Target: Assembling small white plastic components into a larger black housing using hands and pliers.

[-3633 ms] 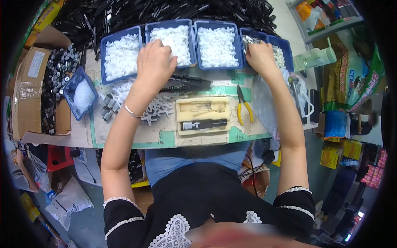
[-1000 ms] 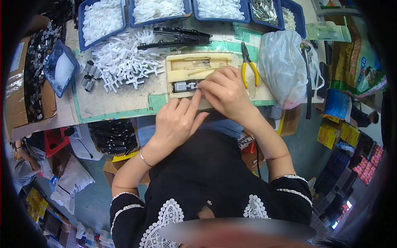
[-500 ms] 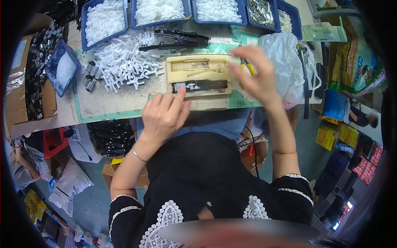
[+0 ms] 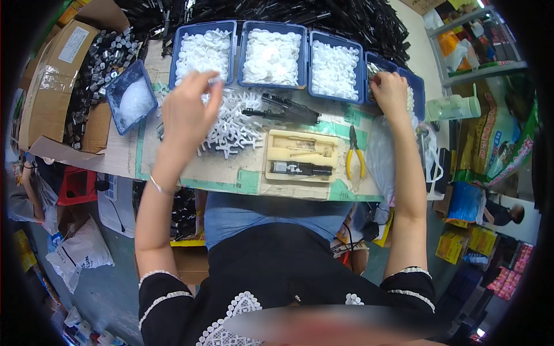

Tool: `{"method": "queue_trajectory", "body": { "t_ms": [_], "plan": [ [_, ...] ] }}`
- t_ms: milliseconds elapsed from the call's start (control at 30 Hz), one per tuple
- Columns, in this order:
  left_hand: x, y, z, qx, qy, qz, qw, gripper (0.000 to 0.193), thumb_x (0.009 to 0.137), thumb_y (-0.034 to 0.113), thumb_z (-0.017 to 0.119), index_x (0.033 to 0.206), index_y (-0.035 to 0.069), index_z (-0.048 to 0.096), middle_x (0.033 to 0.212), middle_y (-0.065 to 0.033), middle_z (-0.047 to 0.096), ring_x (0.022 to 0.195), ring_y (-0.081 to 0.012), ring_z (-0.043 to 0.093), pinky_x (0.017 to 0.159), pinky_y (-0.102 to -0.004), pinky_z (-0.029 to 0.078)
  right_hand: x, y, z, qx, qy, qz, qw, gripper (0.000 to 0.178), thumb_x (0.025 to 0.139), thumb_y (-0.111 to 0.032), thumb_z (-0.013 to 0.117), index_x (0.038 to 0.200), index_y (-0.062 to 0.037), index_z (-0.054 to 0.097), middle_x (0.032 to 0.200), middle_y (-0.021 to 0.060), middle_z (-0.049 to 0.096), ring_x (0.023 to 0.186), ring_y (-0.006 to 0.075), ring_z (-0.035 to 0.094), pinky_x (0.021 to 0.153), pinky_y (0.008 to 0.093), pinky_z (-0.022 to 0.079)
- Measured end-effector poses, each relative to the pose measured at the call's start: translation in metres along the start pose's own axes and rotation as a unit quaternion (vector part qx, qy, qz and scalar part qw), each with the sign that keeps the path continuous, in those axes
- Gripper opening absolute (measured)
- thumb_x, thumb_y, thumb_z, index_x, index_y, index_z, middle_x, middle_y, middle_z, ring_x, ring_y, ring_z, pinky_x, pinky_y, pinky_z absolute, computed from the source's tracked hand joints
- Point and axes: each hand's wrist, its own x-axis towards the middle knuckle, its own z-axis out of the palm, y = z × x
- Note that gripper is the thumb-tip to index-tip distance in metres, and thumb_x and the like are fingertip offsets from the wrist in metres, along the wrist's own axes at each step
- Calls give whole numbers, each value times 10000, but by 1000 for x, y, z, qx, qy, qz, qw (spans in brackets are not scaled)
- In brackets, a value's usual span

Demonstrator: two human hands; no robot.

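Note:
My left hand (image 4: 189, 109), smeared by motion, hangs over the front of the left blue bin (image 4: 171, 75) of white plastic pieces; whether its bent fingers hold anything cannot be told. At the right, my right hand (image 4: 393, 95) dips into a smaller blue bin (image 4: 378, 59) of metal parts with its fingers pinched together. What they grip is hidden. Between my arms, a cream fixture block (image 4: 303, 139) lies on the table. Its near slot holds a black elongated part (image 4: 314, 169) with a grey piece at its left end.
Yellow-handled pliers (image 4: 354, 161) lie right of the fixture. White branched pieces (image 4: 234, 130) and black housings (image 4: 291, 109) lie behind it. More blue bins (image 4: 272, 87) of white parts line the back. A tilted blue tray (image 4: 151, 109) stands left, a clear plastic bag (image 4: 378, 150) right.
My left hand has left the part in the fixture and moved up and left. My right hand has reached forward into the metal-parts bin. The whole view has shifted.

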Motion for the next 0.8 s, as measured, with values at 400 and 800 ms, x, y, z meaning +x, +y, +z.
{"method": "queue_trajectory", "body": {
  "t_ms": [400,800],
  "plan": [
    [80,-57,63,216,-39,14,976,147,774,202,620,751,61,657,832,-92,603,760,-291,620,645,-392,501,5,-9,-11,28,54,38,997,129,799,-156,537,806,-28,542,737,141,595,732,332,598,629,417,463],
    [56,-51,40,-3,18,54,998,150,765,175,613,749,30,647,804,-63,649,691,-228,633,590,-334,495,-26,-81,-68,532,63,94,839,102,821,0,595,864,51,672,893,38,599,720,97,610,645,183,487]
  ]
}}
